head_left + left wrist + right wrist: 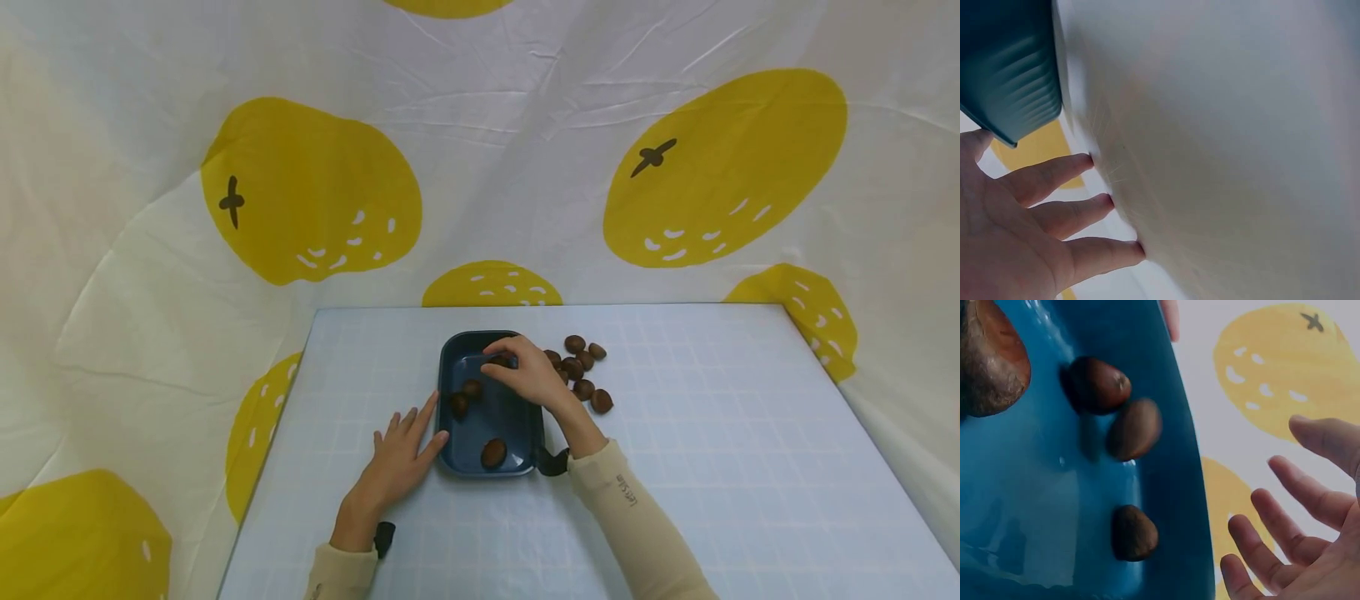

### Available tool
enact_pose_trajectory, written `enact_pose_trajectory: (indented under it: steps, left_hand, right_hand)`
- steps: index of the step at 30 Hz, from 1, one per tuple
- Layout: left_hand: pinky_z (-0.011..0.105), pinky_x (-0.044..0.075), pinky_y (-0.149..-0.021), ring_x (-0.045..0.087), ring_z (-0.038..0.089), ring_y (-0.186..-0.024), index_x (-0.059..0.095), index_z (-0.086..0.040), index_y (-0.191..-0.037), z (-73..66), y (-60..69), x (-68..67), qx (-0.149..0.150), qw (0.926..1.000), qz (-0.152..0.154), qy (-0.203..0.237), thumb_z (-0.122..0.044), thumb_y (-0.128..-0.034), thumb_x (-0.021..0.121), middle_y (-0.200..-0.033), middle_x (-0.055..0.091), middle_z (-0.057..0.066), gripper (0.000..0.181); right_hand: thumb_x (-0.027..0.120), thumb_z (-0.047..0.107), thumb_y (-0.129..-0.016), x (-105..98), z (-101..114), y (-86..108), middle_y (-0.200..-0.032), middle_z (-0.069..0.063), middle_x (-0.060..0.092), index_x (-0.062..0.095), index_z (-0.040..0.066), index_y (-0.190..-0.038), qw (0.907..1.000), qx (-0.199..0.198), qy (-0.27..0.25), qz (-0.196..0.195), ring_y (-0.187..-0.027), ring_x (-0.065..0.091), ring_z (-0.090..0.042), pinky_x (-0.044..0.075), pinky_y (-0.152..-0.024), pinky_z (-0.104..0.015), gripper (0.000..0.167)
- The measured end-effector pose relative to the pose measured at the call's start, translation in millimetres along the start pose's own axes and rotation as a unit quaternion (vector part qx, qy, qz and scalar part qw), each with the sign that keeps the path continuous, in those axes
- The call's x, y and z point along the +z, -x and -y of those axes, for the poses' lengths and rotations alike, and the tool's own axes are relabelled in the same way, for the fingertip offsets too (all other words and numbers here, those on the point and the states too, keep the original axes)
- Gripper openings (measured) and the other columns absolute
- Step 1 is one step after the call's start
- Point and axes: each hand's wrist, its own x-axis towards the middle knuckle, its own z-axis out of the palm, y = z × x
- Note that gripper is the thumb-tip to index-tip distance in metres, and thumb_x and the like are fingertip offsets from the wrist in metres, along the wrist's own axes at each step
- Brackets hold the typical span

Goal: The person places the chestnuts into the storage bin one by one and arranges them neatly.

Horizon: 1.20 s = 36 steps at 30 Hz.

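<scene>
A dark blue tray (517, 425) stands on the table with several brown chestnuts (493, 452) lying inside it. Over its far right part hovers my right hand (532, 375), thumb and fingers spread apart. The right wrist view shows nothing between those fingers, and one chestnut (1135, 429) in the tray looks blurred. My left hand (397, 462) lies at the tray's left side, fingers straight, with the thumb and index finger at the rim. In the left wrist view, three of its fingertips (1104, 200) touch the table surface.
More chestnuts (583, 389) lie in a loose group on the table just right of the tray, partly behind the right hand. A pale checked cloth (720, 467) covers the table. Behind it hangs a white curtain (517, 183) with large yellow fruit prints.
</scene>
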Motion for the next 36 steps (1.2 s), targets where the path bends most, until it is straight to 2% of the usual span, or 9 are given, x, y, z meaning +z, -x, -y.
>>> enact_pose_trajectory:
  steps: [7,12,17,23,30,36]
  left_hand:
    - [0.079,0.006,-0.104,0.018,0.055,-0.143,0.015,-0.045,-0.159,0.7,0.8,-0.3,-0.001,1.0000,0.001,0.002,-0.070,-0.0984,0.036,-0.156,0.035,0.023,0.069]
    - [0.079,0.005,-0.105,0.017,0.054,-0.144,0.014,-0.046,-0.159,1.8,1.3,0.2,-0.003,1.0000,0.001,0.001,-0.070,-0.0980,0.036,-0.157,0.034,0.022,0.069]
    - [0.079,0.006,-0.104,0.017,0.054,-0.143,0.013,-0.046,-0.159,1.8,2.2,-0.5,-0.001,1.0000,-0.001,0.002,-0.071,-0.0980,0.035,-0.156,0.034,0.022,0.070]
    - [0.079,0.005,-0.104,0.018,0.055,-0.143,0.014,-0.045,-0.159,2.1,2.1,-1.1,0.001,1.0000,-0.001,0.005,-0.071,-0.0977,0.035,-0.156,0.035,0.023,0.070]
    - [0.080,0.005,-0.104,0.018,0.055,-0.143,0.014,-0.046,-0.159,2.5,1.8,-0.6,0.004,1.0000,-0.001,0.008,-0.071,-0.0976,0.036,-0.156,0.034,0.022,0.070]
    - [0.080,0.005,-0.104,0.017,0.055,-0.143,0.012,-0.048,-0.158,2.9,0.9,0.1,0.010,0.9999,-0.002,0.008,-0.071,-0.0977,0.034,-0.157,0.034,0.022,0.069]
  right_hand:
    - [0.072,0.029,-0.095,-8.1,3.8,7.3,-0.123,-0.009,0.060,0.069,0.006,-0.122,1.0000,-0.001,0.000,-0.005,-0.114,0.056,-0.039,0.048,-0.093,-0.055,0.036]
    - [0.073,0.028,-0.095,-22.0,3.2,17.8,-0.125,-0.009,0.059,0.069,0.008,-0.122,0.9997,0.012,-0.011,-0.018,-0.118,0.054,-0.039,0.043,-0.100,-0.056,0.034]
    - [0.072,0.025,-0.095,-37.6,-6.4,30.9,-0.127,-0.012,0.059,0.068,0.005,-0.123,0.9991,0.018,-0.012,-0.037,-0.118,0.055,-0.039,0.044,-0.100,-0.055,0.035]
    - [0.071,0.022,-0.096,-55.8,-22.7,44.2,-0.118,-0.012,0.063,0.067,0.003,-0.123,0.9984,0.022,-0.002,-0.053,-0.111,0.061,-0.031,0.047,-0.097,-0.054,0.033]
    - [0.071,0.028,-0.096,-74.3,-36.7,60.5,-0.121,-0.016,0.059,0.067,0.007,-0.123,0.9958,0.046,0.027,-0.075,-0.104,0.057,-0.032,0.046,-0.089,-0.049,0.034]
    - [0.068,0.022,-0.098,-86.6,-56.0,76.8,-0.131,-0.015,0.058,0.064,0.002,-0.127,0.9943,0.058,0.010,-0.090,-0.122,0.051,-0.034,0.041,-0.096,-0.053,0.035]
